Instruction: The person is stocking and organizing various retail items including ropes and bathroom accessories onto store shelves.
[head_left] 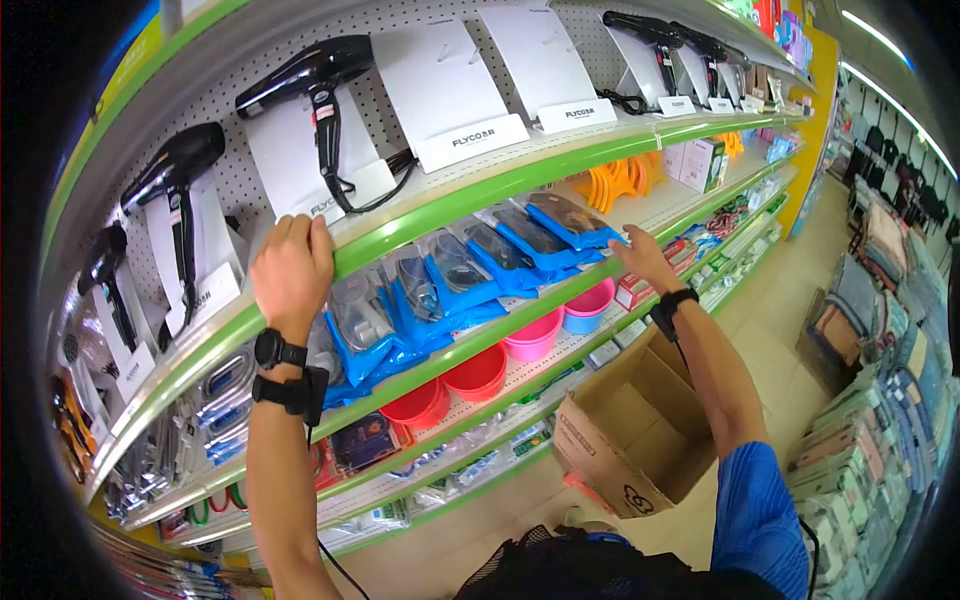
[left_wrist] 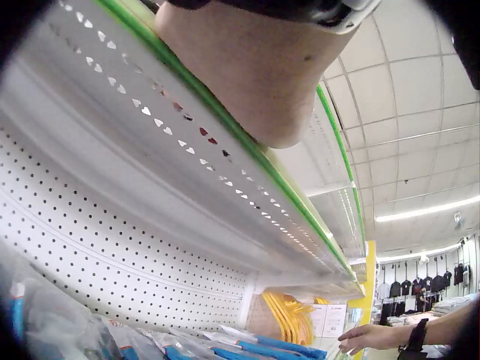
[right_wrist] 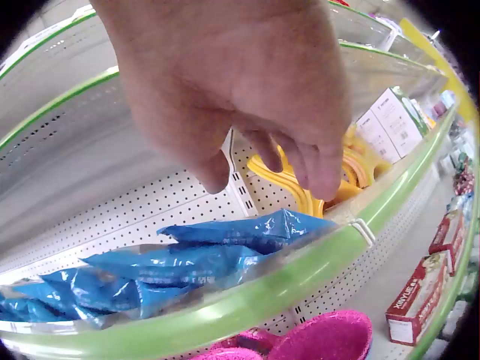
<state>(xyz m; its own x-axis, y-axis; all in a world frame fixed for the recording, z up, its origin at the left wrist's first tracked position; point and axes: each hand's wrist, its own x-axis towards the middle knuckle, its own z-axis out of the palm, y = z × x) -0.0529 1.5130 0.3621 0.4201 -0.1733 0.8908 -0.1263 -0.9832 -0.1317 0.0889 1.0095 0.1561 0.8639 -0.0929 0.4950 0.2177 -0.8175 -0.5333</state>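
Note:
My left hand point(head_left: 292, 270) rests on the green front edge of the upper shelf point(head_left: 480, 170), fingers pointing inward; the left wrist view shows the heel of this hand point(left_wrist: 247, 75) against that edge from below. My right hand point(head_left: 645, 258) hovers at the right end of a row of blue-and-clear packages point(head_left: 455, 270) on the shelf below. In the right wrist view this hand point(right_wrist: 240, 90) has slightly bent, parted fingers and holds nothing, above the blue packages point(right_wrist: 172, 262) and near the yellow hangers point(right_wrist: 289, 180).
Hair dryers point(head_left: 325, 110) stand on the upper shelf. Yellow hangers point(head_left: 615, 182) and a white-green box point(head_left: 703, 163) sit right of the packages. Red and pink tubs point(head_left: 475, 372) are lower down. An open, empty cardboard box point(head_left: 620, 430) stands on the floor; folded textiles point(head_left: 860, 440) are piled at right.

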